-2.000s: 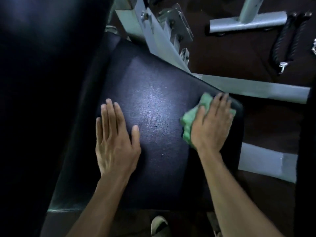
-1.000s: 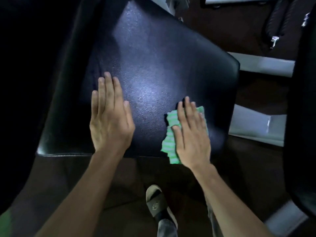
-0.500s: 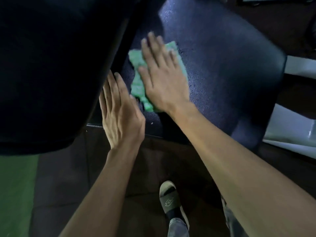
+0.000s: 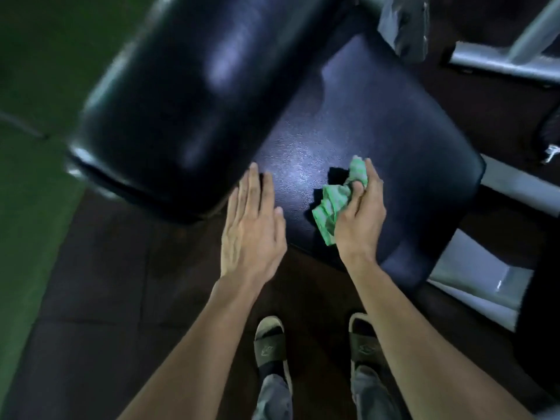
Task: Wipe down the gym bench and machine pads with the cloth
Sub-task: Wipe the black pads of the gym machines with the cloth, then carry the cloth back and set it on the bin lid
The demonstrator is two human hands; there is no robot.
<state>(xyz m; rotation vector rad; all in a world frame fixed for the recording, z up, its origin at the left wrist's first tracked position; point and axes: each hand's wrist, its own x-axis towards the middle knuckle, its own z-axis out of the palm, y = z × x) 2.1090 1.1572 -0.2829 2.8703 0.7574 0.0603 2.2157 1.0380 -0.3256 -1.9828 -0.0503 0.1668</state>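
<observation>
On the seat pad [image 4: 378, 122], near its front edge, the right hand [image 4: 359, 213] is gripping a bunched green cloth [image 4: 333, 204] between thumb and curled fingers. Left of the cloth, the left hand [image 4: 251, 225] is lying flat, fingers extended, holding nothing.
</observation>
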